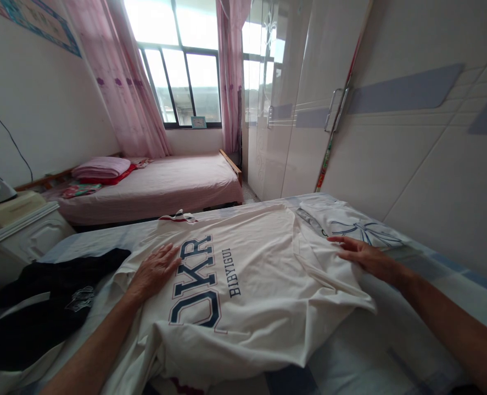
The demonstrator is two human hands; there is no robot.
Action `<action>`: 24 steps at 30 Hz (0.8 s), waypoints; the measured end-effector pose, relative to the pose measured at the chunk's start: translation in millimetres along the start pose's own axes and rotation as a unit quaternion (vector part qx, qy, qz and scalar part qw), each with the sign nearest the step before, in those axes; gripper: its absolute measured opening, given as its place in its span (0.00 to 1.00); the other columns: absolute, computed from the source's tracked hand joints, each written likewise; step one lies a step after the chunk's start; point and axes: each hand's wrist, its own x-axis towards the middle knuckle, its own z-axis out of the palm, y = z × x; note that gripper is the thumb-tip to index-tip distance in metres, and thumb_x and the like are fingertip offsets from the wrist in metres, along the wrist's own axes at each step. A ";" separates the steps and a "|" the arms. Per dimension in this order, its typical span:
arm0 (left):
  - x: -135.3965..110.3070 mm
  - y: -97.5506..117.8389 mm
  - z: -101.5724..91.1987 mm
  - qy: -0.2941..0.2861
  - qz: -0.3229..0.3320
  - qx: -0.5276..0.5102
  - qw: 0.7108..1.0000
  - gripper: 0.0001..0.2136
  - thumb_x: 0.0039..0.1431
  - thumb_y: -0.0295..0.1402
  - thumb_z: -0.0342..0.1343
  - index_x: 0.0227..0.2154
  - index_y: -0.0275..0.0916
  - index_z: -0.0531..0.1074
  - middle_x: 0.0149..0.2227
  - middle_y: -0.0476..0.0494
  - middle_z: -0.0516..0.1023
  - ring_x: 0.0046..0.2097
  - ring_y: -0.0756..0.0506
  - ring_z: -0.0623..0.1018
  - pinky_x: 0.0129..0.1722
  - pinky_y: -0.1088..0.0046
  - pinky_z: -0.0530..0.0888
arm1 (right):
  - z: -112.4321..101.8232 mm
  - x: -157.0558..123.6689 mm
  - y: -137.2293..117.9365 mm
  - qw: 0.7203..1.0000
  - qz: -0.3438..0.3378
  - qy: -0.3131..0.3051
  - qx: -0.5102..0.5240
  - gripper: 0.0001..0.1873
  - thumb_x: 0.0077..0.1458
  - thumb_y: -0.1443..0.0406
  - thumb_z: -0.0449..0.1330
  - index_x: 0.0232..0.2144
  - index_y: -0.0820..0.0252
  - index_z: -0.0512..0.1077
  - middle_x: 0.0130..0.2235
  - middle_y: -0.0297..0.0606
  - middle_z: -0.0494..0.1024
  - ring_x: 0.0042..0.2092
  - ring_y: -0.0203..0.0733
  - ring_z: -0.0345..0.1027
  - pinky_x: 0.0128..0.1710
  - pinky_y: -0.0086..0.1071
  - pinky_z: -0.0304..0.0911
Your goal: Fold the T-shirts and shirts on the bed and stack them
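A white T-shirt with dark blue letters lies spread on the bed in front of me. My left hand rests flat on its left part beside the letters, fingers stretched out. My right hand lies flat on the shirt's right side, near a folded sleeve, fingers extended. Neither hand holds anything.
A black garment lies at the left of the bed. A folded white cloth with a blue print sits at the far right. A second bed with pink sheets stands by the window; a glossy wardrobe lines the right wall.
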 end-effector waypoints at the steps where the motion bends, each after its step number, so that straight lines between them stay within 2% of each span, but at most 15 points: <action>1: 0.0 -0.1 0.2 -0.001 -0.002 -0.003 1.000 0.26 0.63 0.44 0.40 0.59 0.39 0.64 0.63 0.39 0.62 0.64 0.40 0.60 0.62 0.59 0.59 | -1.8 -0.6 1.6 0.998 -0.001 0.030 -0.055 0.30 0.45 0.55 0.64 0.52 0.55 0.69 0.46 0.40 0.76 0.41 0.42 0.72 0.37 0.30 0.68; 3: 0.2 -0.4 0.8 -0.004 -0.005 -0.007 1.000 0.26 0.63 0.44 0.40 0.59 0.38 0.64 0.63 0.39 0.62 0.64 0.40 0.60 0.62 0.59 0.58 | -4.4 -2.6 6.8 0.986 0.023 0.070 -0.151 0.32 0.46 0.53 0.62 0.53 0.59 0.68 0.41 0.42 0.77 0.35 0.43 0.72 0.31 0.32 0.68; 5: 0.6 -0.9 1.5 -0.003 -0.006 -0.011 1.000 0.26 0.63 0.45 0.40 0.59 0.38 0.65 0.63 0.39 0.62 0.64 0.40 0.60 0.62 0.58 0.58 | -6.0 -6.0 14.1 0.976 0.038 0.056 -0.207 0.34 0.46 0.53 0.61 0.55 0.61 0.67 0.41 0.44 0.78 0.35 0.45 0.73 0.31 0.34 0.68; 7: 0.9 -1.3 1.9 0.001 -0.004 -0.014 1.000 0.26 0.63 0.45 0.40 0.58 0.39 0.65 0.62 0.39 0.63 0.64 0.40 0.60 0.62 0.58 0.58 | -7.7 -11.2 20.8 0.971 0.013 0.012 -0.238 0.35 0.43 0.56 0.62 0.54 0.61 0.68 0.48 0.47 0.77 0.44 0.51 0.73 0.42 0.36 0.68; 9: 0.8 -0.9 1.4 0.000 -0.006 -0.014 1.000 0.26 0.63 0.46 0.39 0.58 0.38 0.65 0.62 0.39 0.63 0.64 0.40 0.60 0.62 0.58 0.58 | -10.6 -17.4 22.7 0.959 -0.019 -0.016 -0.282 0.33 0.39 0.60 0.62 0.51 0.60 0.71 0.54 0.45 0.73 0.54 0.53 0.67 0.53 0.37 0.62; 11: 0.5 0.4 -0.3 -0.009 -0.009 -0.008 1.000 0.27 0.63 0.45 0.39 0.59 0.37 0.64 0.63 0.38 0.62 0.65 0.40 0.59 0.62 0.58 0.57 | -13.6 -23.7 16.9 0.936 -0.014 -0.013 -0.350 0.30 0.39 0.62 0.61 0.49 0.58 0.73 0.54 0.44 0.73 0.55 0.56 0.66 0.55 0.41 0.60; 13: 0.3 2.1 -2.7 -0.018 -0.011 0.000 1.000 0.27 0.63 0.45 0.38 0.59 0.37 0.64 0.63 0.38 0.61 0.65 0.40 0.59 0.62 0.59 0.57 | -14.0 -29.2 3.8 0.898 0.028 0.029 -0.438 0.27 0.41 0.60 0.61 0.47 0.57 0.74 0.50 0.47 0.76 0.51 0.61 0.68 0.51 0.47 0.62; 15: 0.3 3.5 -4.7 -0.027 -0.010 0.005 1.000 0.27 0.63 0.45 0.38 0.59 0.36 0.63 0.64 0.37 0.60 0.65 0.40 0.59 0.62 0.60 0.57 | -8.0 -33.3 -13.8 0.848 0.064 0.103 -0.516 0.25 0.45 0.57 0.59 0.47 0.58 0.74 0.45 0.50 0.78 0.47 0.64 0.70 0.46 0.51 0.63; 16: 0.4 4.0 -5.3 -0.030 -0.010 0.006 0.999 0.27 0.63 0.45 0.38 0.60 0.36 0.63 0.64 0.37 0.60 0.65 0.40 0.59 0.62 0.60 0.57 | -1.7 -34.8 -22.9 0.829 0.064 0.141 -0.537 0.24 0.48 0.55 0.58 0.47 0.59 0.73 0.44 0.51 0.78 0.46 0.64 0.71 0.44 0.51 0.63; 17: 0.5 4.3 -5.6 -0.032 -0.010 0.007 0.999 0.27 0.63 0.44 0.38 0.60 0.35 0.63 0.64 0.37 0.60 0.65 0.40 0.59 0.62 0.60 0.57 | 6.9 -35.9 -31.5 0.823 0.048 0.166 -0.541 0.23 0.51 0.54 0.55 0.47 0.58 0.72 0.42 0.50 0.79 0.44 0.61 0.72 0.42 0.49 0.63; 19: 0.5 4.3 -5.6 -0.032 -0.008 0.007 0.999 0.27 0.63 0.44 0.38 0.60 0.36 0.63 0.64 0.37 0.60 0.65 0.40 0.59 0.62 0.60 0.57 | 29.7 -36.6 -44.9 0.848 -0.012 0.155 -0.508 0.21 0.56 0.51 0.51 0.43 0.56 0.72 0.40 0.45 0.79 0.41 0.53 0.72 0.40 0.41 0.63; 21: 0.5 3.9 -5.2 -0.026 -0.006 0.006 1.000 0.27 0.63 0.44 0.38 0.59 0.36 0.63 0.64 0.38 0.60 0.65 0.41 0.59 0.62 0.60 0.57 | 56.1 -35.3 -51.9 0.878 -0.077 0.092 -0.464 0.21 0.57 0.49 0.50 0.38 0.55 0.73 0.39 0.41 0.78 0.39 0.46 0.72 0.38 0.36 0.62; 22: 0.4 3.8 -5.0 -0.024 -0.006 0.006 1.000 0.27 0.63 0.44 0.38 0.59 0.36 0.63 0.63 0.38 0.61 0.65 0.41 0.59 0.62 0.60 0.57 | 68.6 -33.8 -53.1 0.882 -0.105 0.065 -0.456 0.21 0.56 0.48 0.51 0.36 0.55 0.73 0.39 0.41 0.77 0.39 0.45 0.71 0.39 0.35 0.62; 24: 0.2 3.6 -5.1 -0.022 -0.008 0.005 1.000 0.27 0.63 0.44 0.38 0.59 0.36 0.64 0.63 0.38 0.61 0.65 0.41 0.59 0.63 0.61 0.57 | 88.1 -29.5 -51.9 0.870 -0.139 0.050 -0.470 0.17 0.53 0.51 0.55 0.33 0.56 0.73 0.39 0.42 0.77 0.40 0.45 0.70 0.41 0.34 0.60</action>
